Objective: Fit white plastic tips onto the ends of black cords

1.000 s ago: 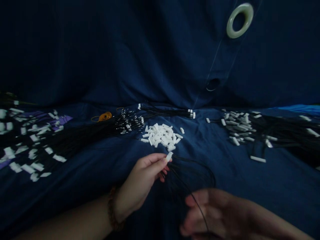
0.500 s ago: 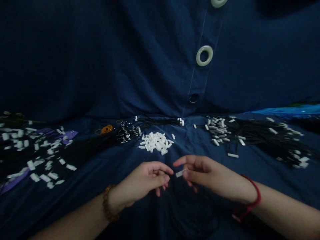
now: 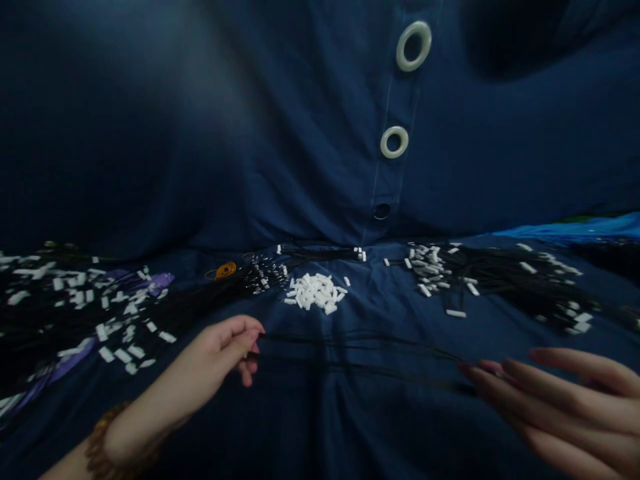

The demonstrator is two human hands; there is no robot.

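A few thin black wires stretch across the space between my two hands, low above the blue cloth. Thumb and forefinger of my left hand pinch their left end, and the other fingers curl below. At the right, my right hand is blurred by motion; the wires run into its long, pressed-together fingertips. A small pale bit shows between those fingers, too blurred to name. Beyond the wires lies a pile of small white connectors, which neither hand touches.
Black wires with white connectors spread over the left side, with purple strips among them. A second bundle lies at the right. Wires with bare metal ends and an orange tag are behind. Blue cloth with ring eyelets rises at the back.
My hands have moved apart, left hand leftward and right hand far rightward. Black wires now span the gap between them. The white connector seen in my right hand is no longer clearly visible.
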